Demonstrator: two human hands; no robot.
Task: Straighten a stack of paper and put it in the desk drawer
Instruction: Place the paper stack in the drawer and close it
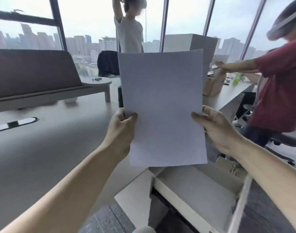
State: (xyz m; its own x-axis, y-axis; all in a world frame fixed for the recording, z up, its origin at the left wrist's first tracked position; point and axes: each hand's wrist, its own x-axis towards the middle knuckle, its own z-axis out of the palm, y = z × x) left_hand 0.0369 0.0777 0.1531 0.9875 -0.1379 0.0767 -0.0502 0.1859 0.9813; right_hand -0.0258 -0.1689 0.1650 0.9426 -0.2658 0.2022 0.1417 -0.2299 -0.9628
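Note:
A white stack of paper (162, 105) stands upright in the air in front of me, its edges nearly flush. My left hand (122, 132) pinches its left edge, thumb on the front. My right hand (216, 130) holds its right edge the same way. Below the paper the desk drawer (199, 190) is pulled out, pale inside, with a small brass-coloured item at its far right corner. The paper's bottom edge hangs just above the drawer's back end.
The grey desk (43, 148) spreads to my left, with a cable slot (14, 123) and a dark divider panel (31, 73). A person in a red shirt (278, 84) reaches over cardboard boxes (214, 83) at right. Another person (129, 31) stands at the windows.

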